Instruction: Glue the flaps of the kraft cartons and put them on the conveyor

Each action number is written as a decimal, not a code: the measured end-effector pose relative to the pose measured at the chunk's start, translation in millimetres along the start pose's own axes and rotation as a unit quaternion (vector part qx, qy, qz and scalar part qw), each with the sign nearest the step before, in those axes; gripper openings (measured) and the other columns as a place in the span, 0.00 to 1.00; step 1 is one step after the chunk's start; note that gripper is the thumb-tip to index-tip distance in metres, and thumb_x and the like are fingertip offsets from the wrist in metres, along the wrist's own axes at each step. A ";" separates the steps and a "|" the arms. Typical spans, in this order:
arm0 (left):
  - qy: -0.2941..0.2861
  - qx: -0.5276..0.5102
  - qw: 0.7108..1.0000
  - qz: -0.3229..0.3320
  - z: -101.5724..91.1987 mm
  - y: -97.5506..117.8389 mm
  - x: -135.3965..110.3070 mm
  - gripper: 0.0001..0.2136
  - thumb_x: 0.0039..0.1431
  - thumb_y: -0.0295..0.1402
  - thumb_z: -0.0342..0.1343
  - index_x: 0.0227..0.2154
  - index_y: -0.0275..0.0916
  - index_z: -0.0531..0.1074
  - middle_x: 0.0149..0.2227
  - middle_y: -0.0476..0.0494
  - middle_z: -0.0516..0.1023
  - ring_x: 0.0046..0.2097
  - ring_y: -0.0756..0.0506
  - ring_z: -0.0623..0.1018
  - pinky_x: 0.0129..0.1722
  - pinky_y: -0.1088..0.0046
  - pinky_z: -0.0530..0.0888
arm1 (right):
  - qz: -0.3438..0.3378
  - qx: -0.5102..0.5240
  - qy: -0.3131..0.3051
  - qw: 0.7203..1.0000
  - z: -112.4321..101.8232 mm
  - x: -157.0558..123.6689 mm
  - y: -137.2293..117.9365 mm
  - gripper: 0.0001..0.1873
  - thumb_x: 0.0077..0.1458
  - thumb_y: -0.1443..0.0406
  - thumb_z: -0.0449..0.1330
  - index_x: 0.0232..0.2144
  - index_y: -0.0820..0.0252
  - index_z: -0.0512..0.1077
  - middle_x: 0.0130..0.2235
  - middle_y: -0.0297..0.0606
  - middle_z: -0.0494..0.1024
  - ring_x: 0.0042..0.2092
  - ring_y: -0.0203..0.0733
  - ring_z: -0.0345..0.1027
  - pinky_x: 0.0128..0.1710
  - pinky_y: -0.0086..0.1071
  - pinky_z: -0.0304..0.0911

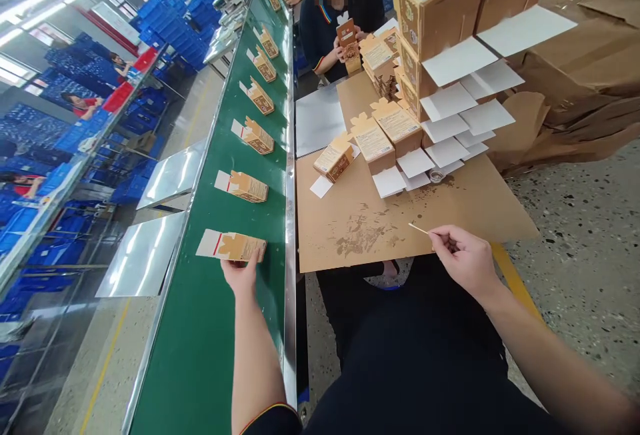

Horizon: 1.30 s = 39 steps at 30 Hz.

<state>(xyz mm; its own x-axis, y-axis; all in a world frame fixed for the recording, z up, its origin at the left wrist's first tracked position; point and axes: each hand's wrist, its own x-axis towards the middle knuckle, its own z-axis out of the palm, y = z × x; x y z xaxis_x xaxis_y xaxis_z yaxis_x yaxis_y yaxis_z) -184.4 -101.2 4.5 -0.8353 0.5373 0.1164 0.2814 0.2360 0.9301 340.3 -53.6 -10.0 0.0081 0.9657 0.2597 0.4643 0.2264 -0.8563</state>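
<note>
On the green conveyor belt, my left hand (242, 274) has its thumb and fingers around the near side of a small cardboard box (244, 247). That box lies on its side, its white flap with a red strip pointing left. My right hand (463, 256), over the right part of the cardboard sheet, pinches a thin cotton swab (419, 228) whose pale tip points left. A small round tin (437, 176) stands beyond it, beside the white flaps of the stacked boxes. One single box (334, 157) with an open flap lies on the cardboard sheet (320, 248), which has dark stains.
Several more boxes lie in a row along the green belt (200, 328). A tall stack of boxes (445, 8) rises at the right, white flaps sticking out. Across the table a person (345, 35) holds a brown box part. A metal rail (291, 222) separates belt and table.
</note>
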 end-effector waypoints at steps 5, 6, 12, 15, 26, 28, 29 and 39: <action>0.056 0.086 0.994 0.035 -26.6 -12.7 -9.6 0.49 0.42 0.43 0.82 0.64 0.45 0.60 0.67 0.31 0.72 0.74 0.27 0.73 0.77 0.37 0.69 | 0.017 0.006 0.008 1.000 -4.4 9.7 1.3 0.16 0.72 0.53 0.64 0.34 0.53 0.80 0.27 0.36 0.81 0.27 0.41 0.75 0.29 0.33 0.72; 0.124 0.104 0.983 0.081 -26.5 -12.5 -17.9 0.46 0.46 0.43 0.78 0.65 0.46 0.59 0.68 0.32 0.68 0.74 0.28 0.71 0.78 0.37 0.66 | 0.024 0.000 0.021 0.999 -8.0 10.5 3.3 0.17 0.72 0.52 0.64 0.34 0.53 0.81 0.28 0.36 0.81 0.27 0.41 0.75 0.29 0.33 0.72; 0.128 0.010 0.947 0.295 52.1 36.3 -27.6 0.18 0.68 0.43 0.57 0.57 0.48 0.63 0.55 0.41 0.69 0.60 0.35 0.78 0.67 0.45 0.75 | 0.060 -0.036 0.078 0.995 -32.5 25.1 21.5 0.26 0.70 0.40 0.64 0.35 0.55 0.82 0.27 0.38 0.81 0.27 0.42 0.75 0.29 0.35 0.73; -0.099 -0.061 0.966 0.230 145.2 88.4 3.5 0.17 0.69 0.43 0.60 0.57 0.46 0.71 0.54 0.40 0.75 0.62 0.37 0.79 0.68 0.54 0.74 | 0.054 -0.067 0.072 0.994 -38.4 48.4 28.8 0.24 0.70 0.43 0.64 0.34 0.54 0.80 0.28 0.38 0.80 0.27 0.42 0.74 0.30 0.36 0.70; -0.438 0.093 0.894 -0.004 270.6 146.2 28.3 0.18 0.53 0.45 0.75 0.37 0.38 0.81 0.34 0.40 0.84 0.48 0.31 0.85 0.55 0.51 0.82 | -0.020 -0.215 -0.009 0.976 -23.7 126.7 38.8 0.09 0.65 0.67 0.60 0.30 0.53 0.71 0.29 0.41 0.79 0.31 0.47 0.72 0.32 0.38 0.59; -0.428 0.090 0.899 -0.005 242.0 137.1 27.0 0.21 0.53 0.49 0.76 0.40 0.39 0.79 0.38 0.39 0.85 0.50 0.32 0.85 0.54 0.53 0.83 | -0.029 -0.229 -0.032 0.973 -21.1 132.7 40.7 0.11 0.66 0.67 0.59 0.29 0.53 0.71 0.29 0.42 0.79 0.30 0.47 0.70 0.31 0.38 0.57; -0.421 0.074 0.904 -0.011 224.9 131.4 25.0 0.23 0.53 0.51 0.76 0.42 0.39 0.79 0.42 0.38 0.86 0.51 0.33 0.86 0.54 0.53 0.84 | -0.030 -0.231 -0.040 0.972 -21.8 133.7 41.3 0.11 0.66 0.67 0.59 0.29 0.53 0.71 0.29 0.43 0.79 0.30 0.46 0.70 0.30 0.38 0.57; -0.378 -0.151 0.912 -0.055 132.8 68.9 -102.1 0.42 0.45 0.60 0.83 0.58 0.42 0.80 0.64 0.29 0.85 0.67 0.28 0.84 0.66 0.50 0.83 | -0.018 -0.038 -0.030 0.999 -7.7 42.0 4.5 0.11 0.72 0.61 0.61 0.36 0.54 0.80 0.30 0.37 0.81 0.29 0.41 0.74 0.31 0.34 0.69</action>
<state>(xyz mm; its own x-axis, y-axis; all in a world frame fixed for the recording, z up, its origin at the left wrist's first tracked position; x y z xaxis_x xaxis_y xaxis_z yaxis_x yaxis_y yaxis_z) -17.0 -32.3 10.4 -0.2541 0.9556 -0.1495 -0.0227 0.1486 0.9886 349.6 -12.9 0.5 -0.0608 0.9636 0.2602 0.5289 0.2522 -0.8104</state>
